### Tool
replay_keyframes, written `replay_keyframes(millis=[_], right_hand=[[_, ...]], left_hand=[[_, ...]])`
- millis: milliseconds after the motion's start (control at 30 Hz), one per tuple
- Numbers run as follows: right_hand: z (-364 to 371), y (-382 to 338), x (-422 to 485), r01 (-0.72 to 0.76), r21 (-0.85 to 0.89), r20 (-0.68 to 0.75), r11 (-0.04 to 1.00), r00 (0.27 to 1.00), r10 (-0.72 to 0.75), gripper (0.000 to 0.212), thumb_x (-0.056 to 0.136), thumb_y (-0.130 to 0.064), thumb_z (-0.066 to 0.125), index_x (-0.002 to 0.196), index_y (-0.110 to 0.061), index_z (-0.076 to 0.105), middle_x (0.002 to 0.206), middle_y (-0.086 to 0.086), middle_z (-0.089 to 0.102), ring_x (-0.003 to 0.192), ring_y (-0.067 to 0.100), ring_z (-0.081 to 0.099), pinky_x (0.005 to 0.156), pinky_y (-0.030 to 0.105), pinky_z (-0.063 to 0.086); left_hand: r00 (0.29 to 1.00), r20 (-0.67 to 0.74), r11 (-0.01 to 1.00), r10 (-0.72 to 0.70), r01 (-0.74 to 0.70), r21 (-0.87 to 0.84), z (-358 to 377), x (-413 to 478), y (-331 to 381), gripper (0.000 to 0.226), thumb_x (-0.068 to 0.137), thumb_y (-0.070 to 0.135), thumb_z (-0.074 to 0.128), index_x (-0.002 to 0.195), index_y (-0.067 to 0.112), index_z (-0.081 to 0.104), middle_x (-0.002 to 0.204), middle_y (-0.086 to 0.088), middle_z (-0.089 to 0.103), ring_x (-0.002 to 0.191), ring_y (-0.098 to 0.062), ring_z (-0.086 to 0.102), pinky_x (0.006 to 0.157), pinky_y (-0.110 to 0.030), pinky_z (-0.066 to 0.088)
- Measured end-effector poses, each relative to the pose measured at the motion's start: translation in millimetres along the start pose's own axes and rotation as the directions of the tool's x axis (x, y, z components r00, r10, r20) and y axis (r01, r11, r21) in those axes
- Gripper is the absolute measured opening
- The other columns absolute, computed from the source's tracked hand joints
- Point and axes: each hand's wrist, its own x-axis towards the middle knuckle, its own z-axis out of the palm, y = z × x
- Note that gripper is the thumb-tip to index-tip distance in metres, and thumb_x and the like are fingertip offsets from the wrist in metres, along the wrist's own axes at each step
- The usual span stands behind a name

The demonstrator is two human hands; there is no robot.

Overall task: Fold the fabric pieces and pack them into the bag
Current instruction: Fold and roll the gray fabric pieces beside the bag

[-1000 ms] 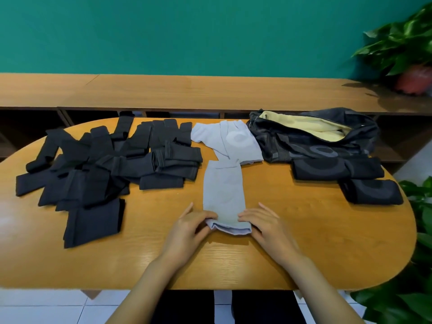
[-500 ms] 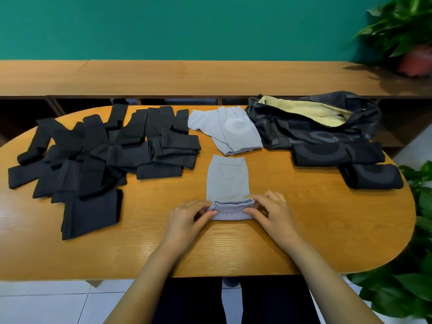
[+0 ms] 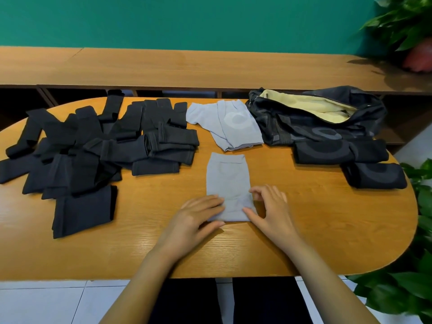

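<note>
Fabric rectangle, grey knit; left hand, right hand press folded end.

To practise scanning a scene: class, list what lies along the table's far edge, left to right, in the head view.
pile of black fabric pieces → loose grey fabric piece → open black bag

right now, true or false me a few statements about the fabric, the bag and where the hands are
1. The left hand and the right hand both touch the near end of the grey fabric piece. True.
2. The bag is closed. False: it gapes open, showing its yellow lining.
3. The black fabric pile lies on the left of the table. True.
4. The second grey piece is inside the bag. False: it lies on the table, just left of the bag.
</note>
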Motion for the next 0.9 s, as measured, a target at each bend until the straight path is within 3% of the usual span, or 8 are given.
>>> replay_keyframes(millis=[67,167,267,400,533,667,767,900], right_hand=[[0,1,-3,0.125,-0.067,-0.027,0.990,0.992,-0.127,0.036,0.092,-0.038,0.055,0.126,-0.026,0.053,0.127,-0.008,0.054,0.119,0.008,0.045,0.097,0.033,0.035],[-2,-1,-5,0.270,-0.089,0.096,0.959,0.960,-0.261,0.041,0.100,-0.039,0.043,0.134,-0.021,0.058,0.143,-0.009,0.051,0.137,0.007,0.039,0.118,0.026,0.014],[-2,-4,-3,0.252,-0.119,0.193,0.960,0.955,-0.227,0.051,0.101,-0.052,0.035,0.134,-0.021,0.059,0.139,-0.008,0.055,0.134,0.002,0.043,0.122,0.028,0.002],[-3,-3,-3,0.244,-0.134,0.202,0.960,0.956,-0.215,0.059,0.097,-0.064,0.034,0.137,-0.026,0.056,0.141,-0.011,0.053,0.134,-0.002,0.041,0.123,0.032,-0.001],[-3,-2,-3,0.255,-0.106,0.190,0.961,0.954,-0.232,0.063,0.092,-0.068,0.043,0.137,-0.027,0.056,0.140,-0.013,0.053,0.133,-0.004,0.041,0.123,0.034,0.001],[-3,1,-3,0.259,-0.083,0.118,0.962,0.961,-0.248,0.051,0.092,-0.056,0.050,0.129,-0.023,0.063,0.132,-0.010,0.061,0.125,0.000,0.052,0.123,0.033,0.007],[-5,5,-1,0.224,-0.059,0.085,0.973,0.972,-0.219,0.039,0.093,-0.045,0.053,0.123,-0.024,0.067,0.125,-0.011,0.066,0.118,0.001,0.057,0.122,0.031,0.008],[-13,14,0,0.166,-0.043,0.075,0.985,0.984,-0.162,0.041,0.092,-0.050,0.049,0.122,-0.028,0.066,0.123,-0.016,0.064,0.116,-0.009,0.051,0.122,0.033,0.012]], left_hand=[[0.998,0.037,0.999,-0.047,0.047,-0.008,1,2,0,0.054,0.088,0.055,0.055,0.129,0.022,0.063,0.137,0.010,0.056,0.131,0.000,0.045,0.111,-0.029,0.036],[0.995,0.036,0.995,-0.093,0.094,-0.030,3,1,-2,0.060,0.084,0.060,0.056,0.130,0.022,0.063,0.139,0.011,0.055,0.131,0.000,0.045,0.111,-0.028,0.037],[0.989,0.036,0.987,-0.145,0.147,-0.064,2,1,-3,0.062,0.082,0.059,0.061,0.131,0.022,0.062,0.140,0.012,0.053,0.131,0.001,0.045,0.112,-0.023,0.034],[0.986,0.009,0.982,-0.169,0.169,-0.088,2,2,-2,0.053,0.083,0.045,0.069,0.129,0.019,0.064,0.135,0.011,0.056,0.127,-0.001,0.048,0.109,-0.022,0.038],[0.983,-0.031,0.981,-0.182,0.180,-0.070,1,1,-1,0.049,0.090,0.053,0.052,0.124,0.021,0.067,0.130,0.009,0.062,0.122,-0.003,0.053,0.105,-0.032,0.044],[0.978,-0.068,0.978,-0.195,0.189,-0.086,-2,1,2,0.046,0.093,0.054,0.048,0.120,0.023,0.068,0.121,0.012,0.067,0.117,-0.003,0.057,0.099,-0.039,0.048],[0.985,-0.024,0.981,-0.169,0.166,-0.098,-3,3,0,0.046,0.089,0.056,0.054,0.121,0.025,0.068,0.121,0.015,0.065,0.116,-0.001,0.056,0.098,-0.036,0.048],[0.993,0.006,0.992,-0.114,0.114,-0.060,-3,15,2,0.038,0.090,0.048,0.056,0.119,0.026,0.068,0.116,0.016,0.066,0.109,0.000,0.056,0.093,-0.029,0.049]])
